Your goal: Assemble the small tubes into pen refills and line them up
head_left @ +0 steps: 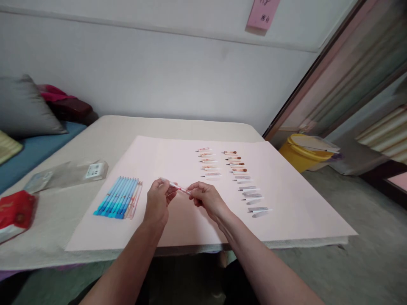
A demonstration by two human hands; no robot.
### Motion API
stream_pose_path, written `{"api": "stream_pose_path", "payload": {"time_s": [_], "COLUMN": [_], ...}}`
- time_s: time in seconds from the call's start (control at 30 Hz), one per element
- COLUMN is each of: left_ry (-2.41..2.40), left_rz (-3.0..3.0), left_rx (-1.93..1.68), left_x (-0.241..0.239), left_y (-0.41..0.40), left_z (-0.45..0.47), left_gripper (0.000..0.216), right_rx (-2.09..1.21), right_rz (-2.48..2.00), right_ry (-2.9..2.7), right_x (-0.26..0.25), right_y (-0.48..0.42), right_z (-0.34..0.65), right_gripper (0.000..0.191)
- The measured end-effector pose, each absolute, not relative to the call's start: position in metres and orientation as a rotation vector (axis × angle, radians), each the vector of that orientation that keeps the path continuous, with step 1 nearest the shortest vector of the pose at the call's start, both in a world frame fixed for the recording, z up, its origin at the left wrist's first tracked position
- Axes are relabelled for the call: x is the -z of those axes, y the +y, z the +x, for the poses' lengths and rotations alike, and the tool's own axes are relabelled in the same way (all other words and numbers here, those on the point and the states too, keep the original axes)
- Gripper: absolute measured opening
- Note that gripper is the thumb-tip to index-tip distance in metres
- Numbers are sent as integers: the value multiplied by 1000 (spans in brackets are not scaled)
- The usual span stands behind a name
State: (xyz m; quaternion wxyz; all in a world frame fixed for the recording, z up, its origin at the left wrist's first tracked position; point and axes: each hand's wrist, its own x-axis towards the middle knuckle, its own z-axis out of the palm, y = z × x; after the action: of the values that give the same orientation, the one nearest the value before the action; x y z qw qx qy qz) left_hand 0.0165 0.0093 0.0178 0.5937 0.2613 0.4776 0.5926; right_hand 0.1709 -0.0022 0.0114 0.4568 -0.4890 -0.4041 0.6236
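Between my two hands, just above the pale pink sheet (178, 228), is a slim white pen with red marks (178, 186). My left hand (158, 199) grips its left end, and the fingers of my right hand (206, 197) pinch its right end. To the left lies a row of blue pens (117, 197), with a few pinkish pens (135, 201) beside them. On the right side, short pen refills with printed grips or caps (235, 164) lie in two columns; the nearer ones have grey pieces (257, 209). Their exact kind is too small to tell.
A clear plastic bag (70, 176) and a red packet (17, 212) lie on the cream table cover (57, 231) at left. Beyond are a blue seat and a grey cushion (27, 106). A yellow bin (302, 152) stands at right, and a white wall (178, 76) rises behind the table.
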Motion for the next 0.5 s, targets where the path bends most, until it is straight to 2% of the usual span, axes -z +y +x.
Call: {"api": "stream_pose_path", "payload": {"time_s": [0.23,0.3,0.43,0.5], "left_ry": [1153,1136,1099,1087], "left_rz": [545,549,577,575], "left_rx": [-1424,-1414,-1402,-1393], "left_x": [-17,-16,-15,-15], "left_y": [11,12,13,12], "left_z": [17,16,14,14], "left_gripper": [22,21,23,24], "right_rx": [-1126,-1128,-1310,-1281], "right_rz": [-1297,-1318,-1326,-1340], "right_ry": [-1386,-1408,-1365,-1376], "right_x": [-9,-10,-12,-11], "right_y": [-7,-8,-8,-8], "right_z": [161,159,158,158], "right_gripper": [11,10,20,20]}}
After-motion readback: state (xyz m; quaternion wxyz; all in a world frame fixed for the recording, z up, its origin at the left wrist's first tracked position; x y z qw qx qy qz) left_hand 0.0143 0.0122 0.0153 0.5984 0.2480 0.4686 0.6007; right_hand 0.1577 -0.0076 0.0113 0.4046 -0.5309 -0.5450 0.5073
